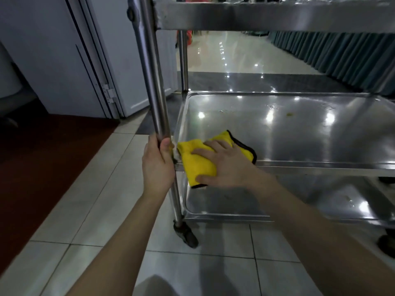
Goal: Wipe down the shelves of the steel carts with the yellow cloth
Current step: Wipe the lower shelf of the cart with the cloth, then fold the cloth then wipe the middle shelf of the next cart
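Note:
A steel cart stands in front of me with a middle shelf (288, 129), a bottom shelf (299, 201) and a top shelf (267, 16). The yellow cloth (196, 163), edged in black, lies over the near left corner of the middle shelf and hangs over its front rim. My right hand (226, 165) presses flat on the cloth, fingers spread. My left hand (158, 165) is wrapped around the cart's near left upright post (154, 82). A few small yellowish specks sit on the far part of the middle shelf.
A caster wheel (186, 233) sits under the near left post on the pale tiled floor. A white door (64, 60) and dark red mat are to the left. Teal pleated table skirting (342, 58) runs along the far right.

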Action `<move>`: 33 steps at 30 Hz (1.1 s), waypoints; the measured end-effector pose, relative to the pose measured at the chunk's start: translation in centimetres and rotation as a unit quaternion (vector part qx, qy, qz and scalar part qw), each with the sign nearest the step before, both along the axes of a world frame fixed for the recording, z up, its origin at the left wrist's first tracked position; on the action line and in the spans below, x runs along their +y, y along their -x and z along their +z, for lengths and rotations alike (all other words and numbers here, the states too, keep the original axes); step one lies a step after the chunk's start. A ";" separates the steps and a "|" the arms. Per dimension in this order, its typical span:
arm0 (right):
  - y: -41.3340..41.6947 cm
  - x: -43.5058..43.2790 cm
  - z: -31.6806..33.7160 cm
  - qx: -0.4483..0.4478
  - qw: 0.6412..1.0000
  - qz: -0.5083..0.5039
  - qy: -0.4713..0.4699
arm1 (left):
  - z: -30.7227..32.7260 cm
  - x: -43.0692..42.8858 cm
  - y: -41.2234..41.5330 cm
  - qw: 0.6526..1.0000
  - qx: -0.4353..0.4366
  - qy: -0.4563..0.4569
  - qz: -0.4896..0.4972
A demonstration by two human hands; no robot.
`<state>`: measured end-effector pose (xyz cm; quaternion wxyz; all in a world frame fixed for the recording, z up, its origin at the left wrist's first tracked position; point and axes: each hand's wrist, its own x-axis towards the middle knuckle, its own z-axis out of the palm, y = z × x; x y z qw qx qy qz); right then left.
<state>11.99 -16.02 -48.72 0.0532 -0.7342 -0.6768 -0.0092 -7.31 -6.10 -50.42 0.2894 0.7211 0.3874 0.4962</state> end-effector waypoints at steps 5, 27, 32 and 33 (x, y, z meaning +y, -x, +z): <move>-1.2 -4.5 1.5 0.004 1.000 -0.002 -0.028 | 0.5 -0.3 0.9 0.999 0.024 0.025 -0.002; 0.2 -25.8 39.1 0.356 0.899 -0.254 -0.015 | 40.4 -11.4 7.2 0.863 0.379 0.275 -0.190; 1.3 -19.6 43.7 0.358 0.897 -0.250 -0.069 | 48.1 -7.0 7.2 0.877 0.384 0.137 -0.253; 1.7 -18.0 44.4 0.350 0.900 -0.249 -0.075 | 49.2 -5.6 7.4 0.878 0.380 0.112 -0.270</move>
